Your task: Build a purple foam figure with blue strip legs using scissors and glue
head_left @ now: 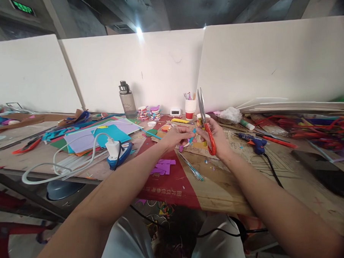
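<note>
Above the middle of the table, my left hand [177, 137] pinches a small blue paper piece [192, 136]. My right hand [217, 136] is wrapped round the scissors [210, 139] with red handles, their blades pointing up and away from the paper. The right fingertips come close to the blue piece; whether they touch it I cannot tell. Below my hands lie purple paper strips [165, 166] and a clear pen [191, 167] with a teal tip. A small purple piece shows just beneath the left fingers.
Coloured paper sheets [83, 141] and a white plug on a blue power socket [120, 157] lie left. A blue glue gun [257, 143] and a black phone [324, 170] lie right. A bottle [128, 103], a paper cup [190, 109] of pens and a small clock [175, 112] stand behind.
</note>
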A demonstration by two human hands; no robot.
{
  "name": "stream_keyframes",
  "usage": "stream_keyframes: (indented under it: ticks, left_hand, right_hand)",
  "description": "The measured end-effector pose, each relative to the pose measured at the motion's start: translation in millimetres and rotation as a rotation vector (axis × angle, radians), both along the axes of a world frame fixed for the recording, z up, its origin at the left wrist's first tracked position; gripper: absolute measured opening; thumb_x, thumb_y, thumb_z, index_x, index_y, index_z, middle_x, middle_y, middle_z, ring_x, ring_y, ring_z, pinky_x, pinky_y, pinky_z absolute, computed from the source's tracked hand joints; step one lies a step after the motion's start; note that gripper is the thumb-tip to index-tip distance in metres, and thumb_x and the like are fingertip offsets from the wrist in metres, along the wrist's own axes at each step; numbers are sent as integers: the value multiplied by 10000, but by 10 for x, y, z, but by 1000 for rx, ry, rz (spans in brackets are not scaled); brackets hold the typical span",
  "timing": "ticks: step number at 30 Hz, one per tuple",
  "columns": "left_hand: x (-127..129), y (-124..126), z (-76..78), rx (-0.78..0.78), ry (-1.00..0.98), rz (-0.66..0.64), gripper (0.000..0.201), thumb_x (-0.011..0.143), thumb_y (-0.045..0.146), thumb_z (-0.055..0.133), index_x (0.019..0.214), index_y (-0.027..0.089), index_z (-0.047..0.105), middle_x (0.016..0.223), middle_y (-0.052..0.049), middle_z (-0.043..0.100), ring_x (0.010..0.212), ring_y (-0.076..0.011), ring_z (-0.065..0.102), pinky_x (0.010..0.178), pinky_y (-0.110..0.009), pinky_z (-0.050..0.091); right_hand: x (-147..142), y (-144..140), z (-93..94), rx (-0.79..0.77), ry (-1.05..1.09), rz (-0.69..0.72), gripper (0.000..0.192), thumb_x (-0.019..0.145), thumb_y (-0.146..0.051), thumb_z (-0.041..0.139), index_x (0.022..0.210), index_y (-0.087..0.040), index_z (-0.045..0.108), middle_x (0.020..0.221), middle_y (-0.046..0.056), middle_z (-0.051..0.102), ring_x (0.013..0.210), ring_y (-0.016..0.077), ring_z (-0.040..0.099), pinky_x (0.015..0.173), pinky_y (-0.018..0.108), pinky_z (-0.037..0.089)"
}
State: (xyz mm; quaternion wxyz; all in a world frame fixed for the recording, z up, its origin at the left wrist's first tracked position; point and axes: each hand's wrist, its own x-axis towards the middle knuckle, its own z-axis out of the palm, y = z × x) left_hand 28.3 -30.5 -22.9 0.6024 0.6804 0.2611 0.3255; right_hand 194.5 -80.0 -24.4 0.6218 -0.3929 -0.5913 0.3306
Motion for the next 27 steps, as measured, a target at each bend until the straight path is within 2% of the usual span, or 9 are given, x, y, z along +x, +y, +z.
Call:
stream_keyframes:
  ticks: [5,9,14,20,24,27]
  left_hand:
    - [9,-28,34,33,39,-3,392,671,439,782,788,79,682,724,-55,682,427,-30,453,387,-176,327]
    - [21,-25,24,68,40,-16,377,678,451,774,740,100,653,620,-7,619,401,-29,411,373,-177,312]
    - [33,5,-16,78,22,43,305,690,391,768,760,123,642,604,30,594,404,-12,347,375,-158,257]
    - [33,-6,2,95,64,53,306,720,404,728,815,129,634,732,-17,690,420,-28,403,385,-176,318]
    - [35,-36,14,110,75,18,374,722,447,724,898,125,652,730,-14,689,429,-31,411,401,-177,330]
    - [45,-59,9,144,74,25,371,707,434,746,888,124,652,724,-7,682,443,-27,423,416,-168,324]
  right_hand:
    - [4,8,-12,2,-28,18,495,626,-375,787,1016,-219,525,723,-46,592,562,100,482,526,252,402]
    - [20,15,-22,6,-65,-11,480,636,-361,755,1037,-216,532,721,-41,588,583,115,497,536,258,402]
    - [32,14,-22,-9,-68,-69,486,629,-337,730,1055,-204,537,756,-21,610,587,123,509,543,268,411]
    - [26,33,-37,-1,-59,-112,450,621,-276,691,1042,-205,545,745,-25,625,600,126,521,558,268,415]
    - [24,42,-44,7,-49,-157,442,615,-249,675,1039,-191,560,734,-23,615,626,134,526,586,279,424]
    - [30,49,-55,4,-52,-175,436,620,-249,673,1037,-198,557,740,-21,608,649,142,530,599,284,426]
